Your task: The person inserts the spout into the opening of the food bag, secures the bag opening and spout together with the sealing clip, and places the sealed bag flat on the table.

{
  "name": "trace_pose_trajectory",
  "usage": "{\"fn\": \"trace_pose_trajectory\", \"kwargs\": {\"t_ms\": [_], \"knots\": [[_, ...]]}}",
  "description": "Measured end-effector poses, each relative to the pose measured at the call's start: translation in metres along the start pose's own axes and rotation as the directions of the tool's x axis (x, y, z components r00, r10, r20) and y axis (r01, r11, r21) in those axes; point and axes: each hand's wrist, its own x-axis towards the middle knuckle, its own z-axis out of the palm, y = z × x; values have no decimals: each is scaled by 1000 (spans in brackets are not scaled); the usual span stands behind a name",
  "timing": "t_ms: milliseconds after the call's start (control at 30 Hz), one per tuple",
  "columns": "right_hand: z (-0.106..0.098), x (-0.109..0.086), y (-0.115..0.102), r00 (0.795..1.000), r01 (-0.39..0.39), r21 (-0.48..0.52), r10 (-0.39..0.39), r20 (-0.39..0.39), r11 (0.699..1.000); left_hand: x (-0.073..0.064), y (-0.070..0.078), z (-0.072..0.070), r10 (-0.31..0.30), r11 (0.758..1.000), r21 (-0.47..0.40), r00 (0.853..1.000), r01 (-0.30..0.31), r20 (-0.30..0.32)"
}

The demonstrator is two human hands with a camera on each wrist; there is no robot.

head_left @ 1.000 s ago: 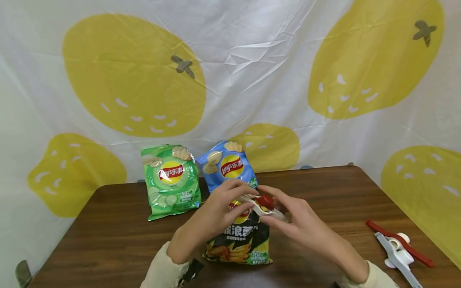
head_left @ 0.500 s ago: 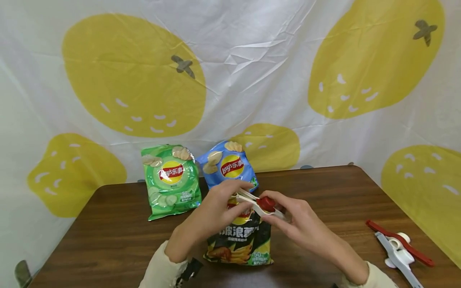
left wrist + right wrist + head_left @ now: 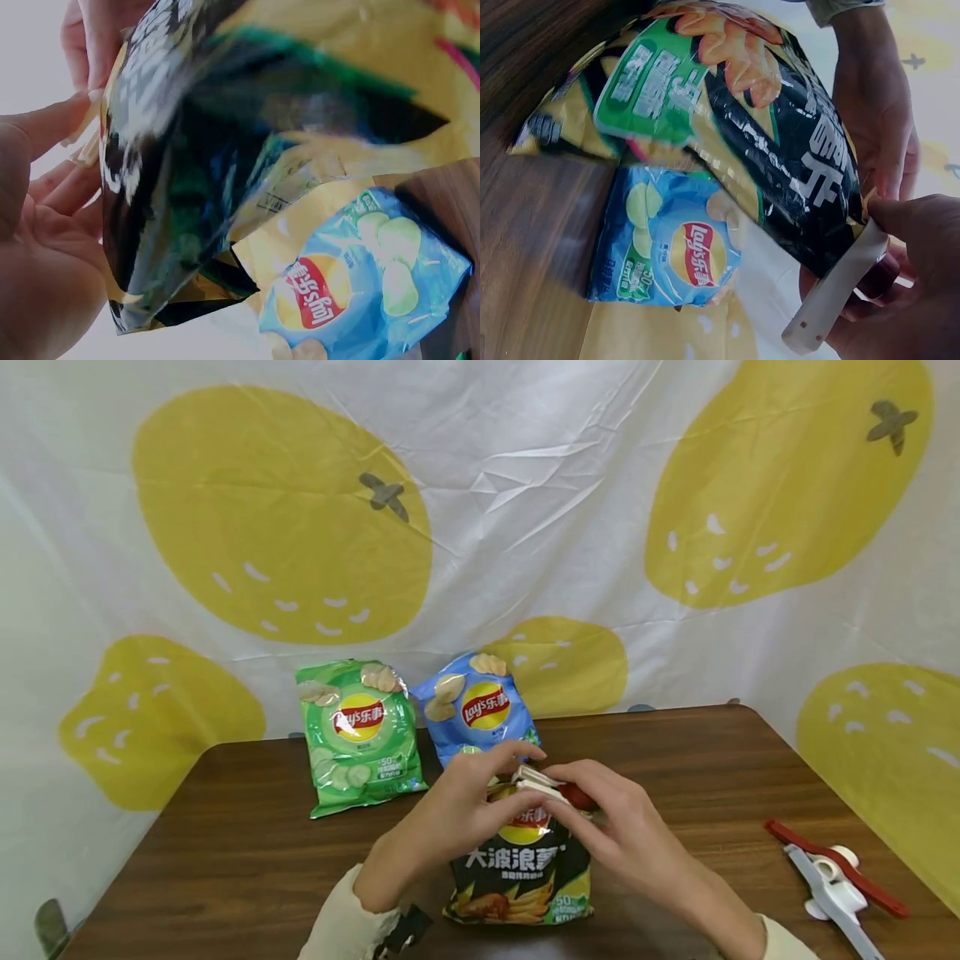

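Observation:
A black and yellow Lay's chip bag (image 3: 517, 881) stands in front of me, its top edge up between both hands. Across that top lies a white bag clip (image 3: 542, 787) with a dark red cap (image 3: 576, 796). The left hand (image 3: 453, 806) pinches the clip's left end, thumb in front and fingers behind. At the other end the right hand (image 3: 626, 822) grips the clip, its fingers partly covering the red cap. In the right wrist view, the white clip bar (image 3: 836, 289) runs along the bag's edge. The bag's body hides part of the left fingers in the left wrist view.
A green Lay's bag (image 3: 358, 752) and a blue Lay's bag (image 3: 480, 706) lean at the back against the fruit-patterned cloth (image 3: 525, 527). On the table's right are a red-armed clip (image 3: 847, 868) and a grey-armed clip (image 3: 828, 897), overlapping.
The black bag and both hands have shifted slightly right. The clip's two white bars now show close together, and the right fingers cover more of the red cap.

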Motion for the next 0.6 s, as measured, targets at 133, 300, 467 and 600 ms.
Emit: {"fn": "trace_pose_trajectory", "kwargs": {"t_ms": [133,300,467,600], "knots": [[-1,2,-1,999,3,-21,-4,-49,1000,1,2,1,23,1000,15,999,-23,-34],[1,3,-5,997,0,-26,-2,-73,1000,1,5,2,56,998,37,995,-53,-82],[2,3,-9,997,-2,-29,0,-76,1000,0,6,2,61,998,23,995,-59,-82],[3,4,-11,998,-4,-27,2,-62,1000,-1,6,2,52,999,14,995,-51,-82]]}}
